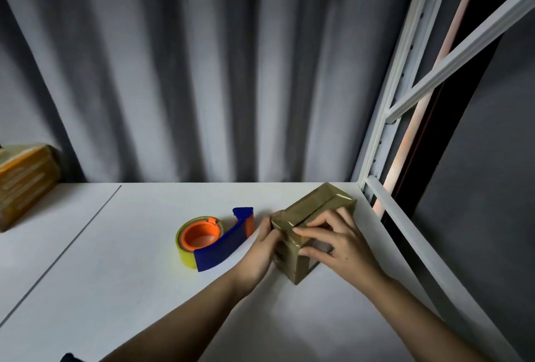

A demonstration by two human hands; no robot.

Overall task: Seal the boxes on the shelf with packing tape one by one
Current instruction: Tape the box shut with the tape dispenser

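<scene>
While both hands [304, 243] press, box [315, 211] stands closed.

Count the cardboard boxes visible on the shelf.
2: one small box under both hands at the right, one box cut off by the frame's left edge. Others may sit outside view.

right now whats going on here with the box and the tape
A person is working at a white shelf with both bare hands on a small cardboard box near its right end. The left hand holds the box's near left corner, while the right hand lies over the top, fingers pressing along the glossy taped seam. The tape dispenser, blue with an orange core, lies on the shelf just left of the box, in neither hand. Another box sits at the far left edge.
</scene>
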